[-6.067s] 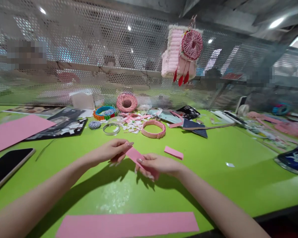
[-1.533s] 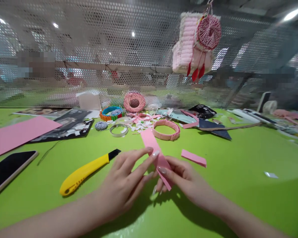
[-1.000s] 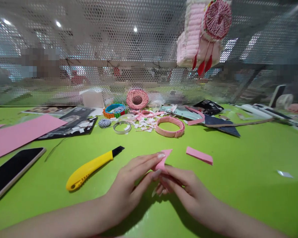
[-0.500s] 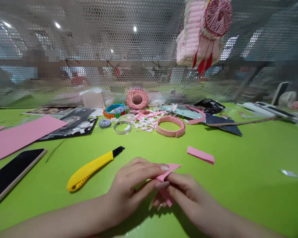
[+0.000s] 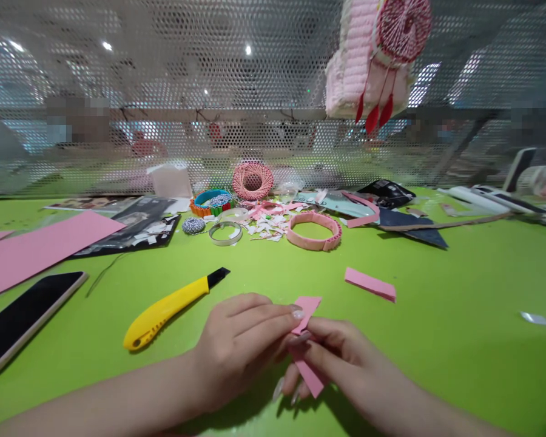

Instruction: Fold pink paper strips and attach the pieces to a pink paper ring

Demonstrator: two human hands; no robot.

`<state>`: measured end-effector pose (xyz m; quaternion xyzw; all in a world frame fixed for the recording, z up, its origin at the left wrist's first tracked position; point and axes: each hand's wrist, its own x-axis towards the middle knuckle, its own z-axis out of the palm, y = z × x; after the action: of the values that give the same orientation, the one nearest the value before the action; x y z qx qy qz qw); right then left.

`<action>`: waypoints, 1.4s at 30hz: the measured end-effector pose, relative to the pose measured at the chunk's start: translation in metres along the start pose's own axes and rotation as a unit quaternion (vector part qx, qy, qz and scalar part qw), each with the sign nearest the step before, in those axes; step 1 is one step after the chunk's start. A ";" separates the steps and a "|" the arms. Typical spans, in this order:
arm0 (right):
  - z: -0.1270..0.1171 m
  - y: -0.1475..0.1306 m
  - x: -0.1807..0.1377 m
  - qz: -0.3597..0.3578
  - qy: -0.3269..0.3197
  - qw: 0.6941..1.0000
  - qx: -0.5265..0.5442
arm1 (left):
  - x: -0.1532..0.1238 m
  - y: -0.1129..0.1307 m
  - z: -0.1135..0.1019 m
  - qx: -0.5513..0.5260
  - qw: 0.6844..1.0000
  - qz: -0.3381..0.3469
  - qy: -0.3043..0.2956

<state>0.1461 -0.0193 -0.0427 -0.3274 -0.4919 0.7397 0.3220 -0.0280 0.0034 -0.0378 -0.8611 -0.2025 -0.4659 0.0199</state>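
Note:
Between my two hands is a pink strip [image 5: 312, 377], bent or folded where the fingers meet, with one end sticking up and the other hanging down. My left hand [image 5: 246, 343] pinches its upper part with thumb and fingertips. My right hand [image 5: 346, 358] grips it from the other side near the bend; some fingertips show beneath. The fold itself is partly hidden by the fingers. A second pink strip [image 5: 370, 284], looking folded flat, lies on the green table [image 5: 273, 270] beyond my right hand. To the left rests a yellow utility knife [image 5: 170, 312], its dark tip pointing away.
A phone [image 5: 31, 321] and a large pink sheet [image 5: 50, 249] lie at the left. Farther back are a pink ring [image 5: 313, 232], a roll of clear tape [image 5: 225, 233], paper scraps [image 5: 266, 224] and a pink wound ring [image 5: 253, 181]. A perforated metal screen [image 5: 186, 73] stands behind.
The pink strip has turned slightly: its upper end is more upright and its lower end hangs farther down and right. My left fingers have drawn closer together around it.

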 end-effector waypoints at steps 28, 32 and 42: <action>-0.016 -0.012 0.008 0.021 0.062 0.996 -0.054 | 0.012 -0.010 -0.009 -0.206 0.860 -0.467 -0.003; -0.020 -0.012 0.011 0.020 0.072 0.997 -0.027 | 0.009 -0.012 -0.008 -0.232 0.853 -0.467 -0.002; -0.025 -0.013 0.015 0.048 0.041 0.997 -0.033 | 0.005 -0.010 0.000 -0.265 0.823 -0.502 0.003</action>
<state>0.1598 0.0096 -0.0405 -0.3916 -0.4863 0.7235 0.2946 -0.0290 0.0144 -0.0353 -0.6108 -0.4760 -0.4498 -0.4451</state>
